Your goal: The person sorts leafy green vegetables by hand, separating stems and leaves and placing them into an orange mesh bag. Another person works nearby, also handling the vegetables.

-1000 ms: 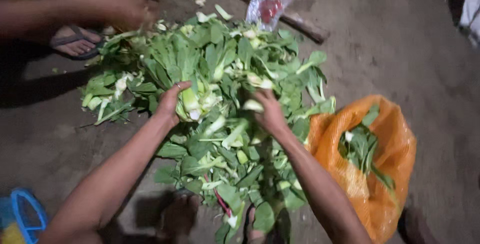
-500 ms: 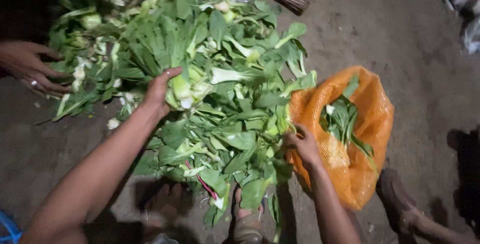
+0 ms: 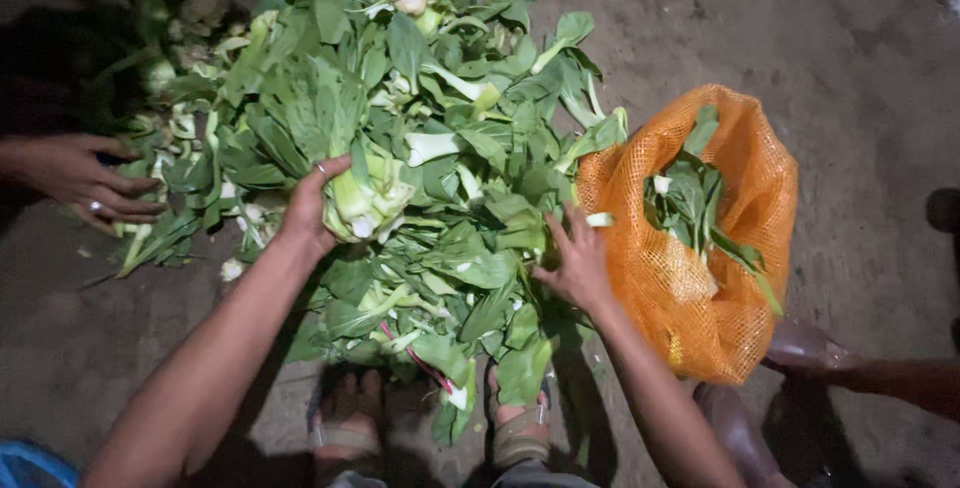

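Left hand (image 3: 310, 210) clamped on a pale-stemmed green bok choy head (image 3: 368, 193), frame centre, atop the loose heap of green leafy stalks (image 3: 450, 128) on the floor. Right hand (image 3: 578, 266) spread open by the orange mesh sack (image 3: 730, 298) — few greens bagged, most left.

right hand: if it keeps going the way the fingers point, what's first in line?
The right hand points up and slightly right, along the mesh bag's edge. Likely first: the pale stem at its fingertips, then the orange mesh bag; depth unclear.
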